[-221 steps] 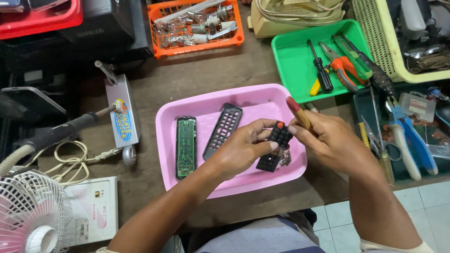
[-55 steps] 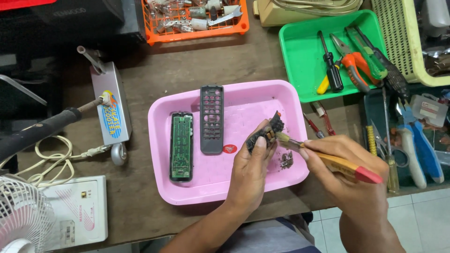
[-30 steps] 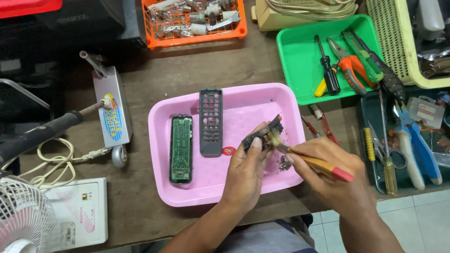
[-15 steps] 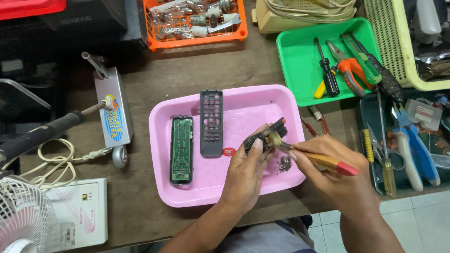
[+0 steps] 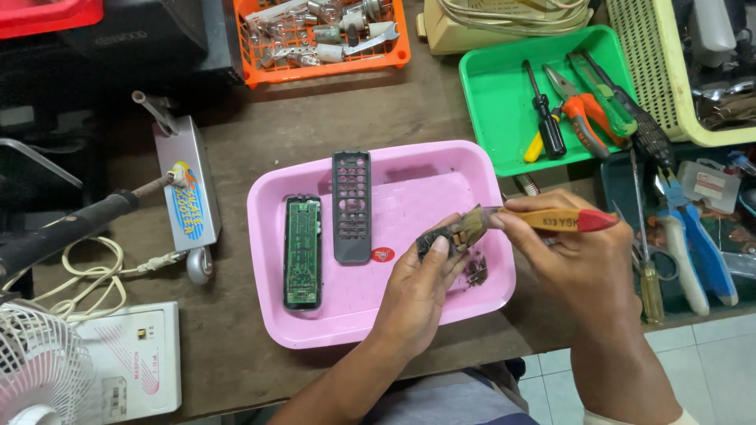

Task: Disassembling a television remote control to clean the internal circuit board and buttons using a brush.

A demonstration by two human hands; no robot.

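Left hand [image 5: 421,291] grips dark part [image 5: 441,236], half hidden; right hand [image 5: 575,260] grips brush [image 5: 543,220], bristles blurred.

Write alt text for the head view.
Over a pink tray, the left hand holds a small dark part while the right hand works a brush on it. A remote cover and circuit board lie in the tray.

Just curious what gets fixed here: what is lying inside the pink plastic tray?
In the pink plastic tray lie a green circuit board, a dark grey keypad cover and a small red disc. The left hand covers part of the floor, hiding anything beneath.
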